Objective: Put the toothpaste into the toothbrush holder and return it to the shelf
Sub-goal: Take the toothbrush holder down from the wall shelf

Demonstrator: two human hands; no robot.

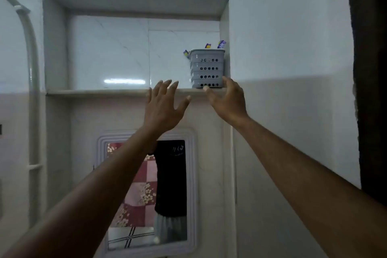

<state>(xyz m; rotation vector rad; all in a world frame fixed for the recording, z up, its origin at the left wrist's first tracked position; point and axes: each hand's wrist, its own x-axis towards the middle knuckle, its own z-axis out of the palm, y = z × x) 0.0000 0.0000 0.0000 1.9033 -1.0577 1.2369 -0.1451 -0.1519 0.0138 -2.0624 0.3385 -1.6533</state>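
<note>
A grey perforated toothbrush holder (pixel 207 68) stands upright at the right end of the shelf (pixel 94 91), against the niche's right wall. Purple-and-yellow ends (pixel 221 44) stick out of its top; I cannot tell toothpaste from brushes. My right hand (pixel 227 100) is raised just below and in front of the holder's base, fingers apart, thumb tip at the shelf edge near the holder's bottom. My left hand (pixel 164 103) is raised to the left of the holder, fingers spread, holding nothing.
The shelf sits in a recessed wall niche with marble backing (pixel 125 52). A mirror (pixel 146 192) in a white frame hangs below. A white pipe (pixel 31 69) runs down the left wall. A dark door frame (pixel 370 90) is at the right.
</note>
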